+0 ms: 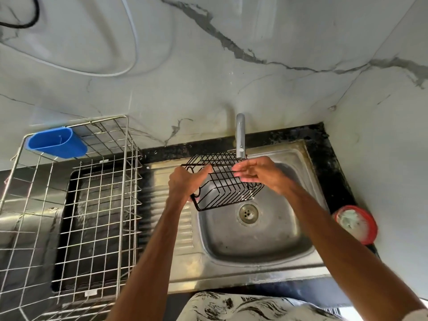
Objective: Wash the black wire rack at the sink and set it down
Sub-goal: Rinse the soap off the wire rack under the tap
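The black wire rack [225, 184] hangs tilted over the steel sink [252, 230], just under the tap spout [240, 137]. My left hand [185, 181] grips the rack's left end, fingers curled round its frame. With its fingers stretched out and relaxed, my right hand [257, 173] lies on the rack's upper right side. Blur hides whether water runs from the tap.
A large metal wire dish basket [97, 205] with a blue plastic cup holder [56, 142] stands left of the sink. A red round tub [357, 224] sits on the black counter at the right. Marble wall tiles rise behind the sink.
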Demonstrator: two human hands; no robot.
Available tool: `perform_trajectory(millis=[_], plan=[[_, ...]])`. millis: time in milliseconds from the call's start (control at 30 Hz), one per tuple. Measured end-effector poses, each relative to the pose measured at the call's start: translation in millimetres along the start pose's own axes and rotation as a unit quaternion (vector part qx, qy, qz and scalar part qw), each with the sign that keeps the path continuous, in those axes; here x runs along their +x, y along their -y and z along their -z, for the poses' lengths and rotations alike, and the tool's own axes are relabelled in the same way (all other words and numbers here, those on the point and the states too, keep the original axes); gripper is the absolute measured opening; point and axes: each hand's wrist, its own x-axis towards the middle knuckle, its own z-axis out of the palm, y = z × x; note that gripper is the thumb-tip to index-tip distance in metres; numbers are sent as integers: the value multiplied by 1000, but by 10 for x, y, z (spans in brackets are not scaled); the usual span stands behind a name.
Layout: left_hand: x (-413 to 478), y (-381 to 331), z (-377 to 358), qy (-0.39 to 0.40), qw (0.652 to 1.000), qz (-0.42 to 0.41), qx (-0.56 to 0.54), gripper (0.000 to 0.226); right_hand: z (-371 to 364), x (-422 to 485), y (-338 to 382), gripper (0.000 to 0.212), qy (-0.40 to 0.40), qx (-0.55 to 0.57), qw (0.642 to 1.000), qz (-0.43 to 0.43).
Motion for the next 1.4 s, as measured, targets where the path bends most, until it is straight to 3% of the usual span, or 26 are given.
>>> perform_trajectory(millis=[67,133,267,400,500,567,633,700,800,900,1000,1067,1133,1233,1400], plan=[[-7,-37,-2,1,1000,-5,18,90,122,-18,-10,21,-46,-79,996,7],[30,-36,-20,6,1000,-9,28,78,184,-10,24,20,-93,-85,992,15],[51,-67,-29,15,1000,-6,23,65,98,55,161,27,-41,149,988,-23],[61,-102,-47,12,1000,-10,22,60,-86,58,276,31,32,185,982,-29],[82,-91,-42,13,1000,-6,17,60,-111,-72,259,26,89,17,995,-30],[102,-66,-38,22,1000,-1,5,62,-89,-189,215,23,4,-158,987,41],[104,-51,-33,28,999,12,-16,68,-166,-357,128,25,-104,-298,936,153],[90,-39,-49,25,999,18,-27,69,-379,-529,-44,38,-71,-320,916,232],[32,-48,-83,20,1000,11,-21,66,-755,-683,-362,63,11,-377,889,260],[19,3,-59,21,999,29,-27,72,-823,-641,-505,66,-26,-433,851,297],[3,79,-7,21,997,45,-58,65,-528,-436,-778,68,-72,-429,858,273],[-27,118,32,16,997,50,-61,60,-295,-333,-918,78,-106,-421,878,203],[-53,151,72,10,997,51,-58,60,-153,-272,-969,79,-113,-455,872,145],[-68,198,84,4,995,57,-78,66,-320,-283,-940,65,-44,-455,861,221],[-90,185,101,-6,996,54,-74,68,-977,-636,-603,77,-31,-455,838,299]])
